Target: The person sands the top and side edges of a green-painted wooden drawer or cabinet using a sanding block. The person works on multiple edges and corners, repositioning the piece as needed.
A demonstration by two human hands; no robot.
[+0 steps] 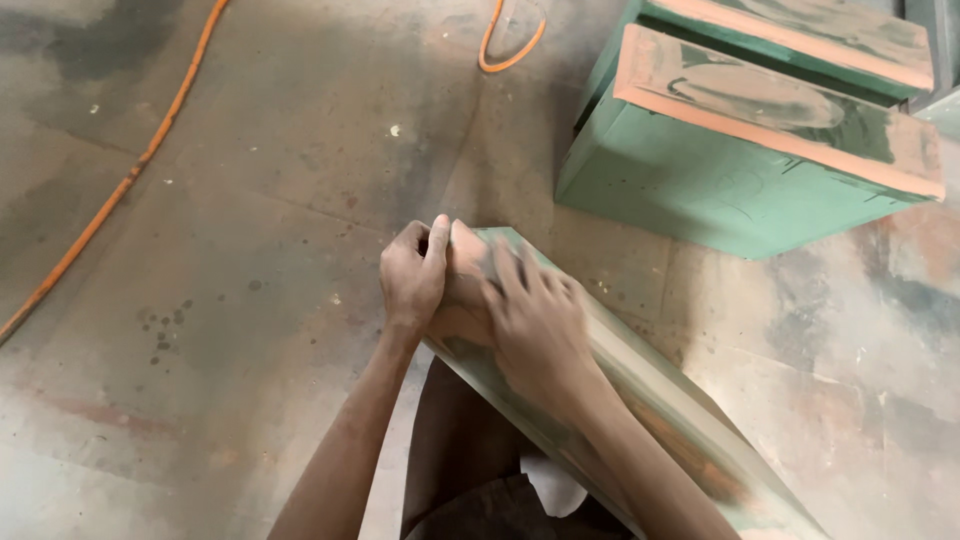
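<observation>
The dusty concrete floor (pixel 250 300) is carrying two green wooden boxes (pixel 740 150) with orange-smeared tops. A long green board (pixel 640 400) is running from bottom right up to centre, resting across the person's lap. The right hand (pixel 535 325) is pressing flat and spread on it, blurred; the left hand (pixel 412 278) is gripping its rounded far end.

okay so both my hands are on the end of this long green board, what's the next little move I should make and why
Probably slide the right hand a short way back down the green board, toward you. It lies flat and motion-blurred near the end, where pinkish bare patches already show, while green remains further down. The left hand grips the end and seems to steady it.
</observation>
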